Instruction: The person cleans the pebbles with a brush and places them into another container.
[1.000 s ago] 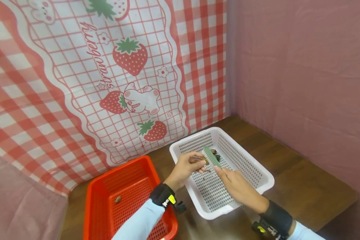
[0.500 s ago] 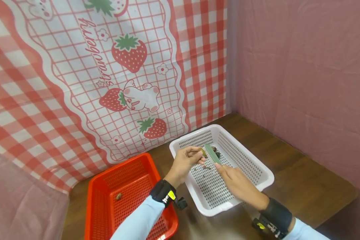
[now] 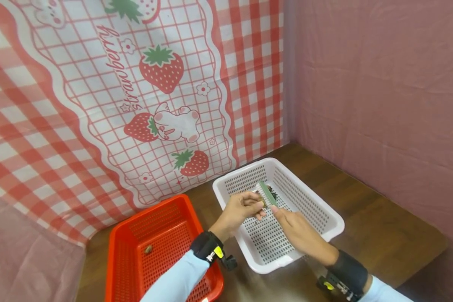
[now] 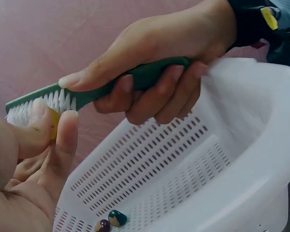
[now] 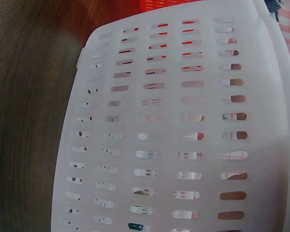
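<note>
My right hand (image 3: 296, 233) grips the handle of a green brush (image 4: 149, 75), its thumb lying along the neck. The brush's white bristles face my left hand (image 3: 241, 209), which pinches a small yellow rounded piece (image 4: 53, 124) between thumb and fingers. Bristles meet the piece and the thumb tip in the left wrist view; most of the piece is hidden by the fingers. Both hands are above the white perforated basket (image 3: 266, 267). Down in it lie a glossy dark green piece (image 4: 117, 217) and a dark purple-brown piece (image 4: 103, 225). The right wrist view shows mainly the basket's outer wall.
A red perforated basket (image 3: 114, 251) stands to the left, one small brownish rounded piece (image 3: 148, 249) inside. Both baskets are on a brown wooden table (image 3: 392, 226). A strawberry-print cloth (image 3: 196, 126) hangs behind, and a pink cloth (image 3: 377, 84) on the right.
My left hand has risen slightly, then come down and right, closer to the brush. The brush has tilted, so more of its bristles show. The right hand stays nearly in place.
</note>
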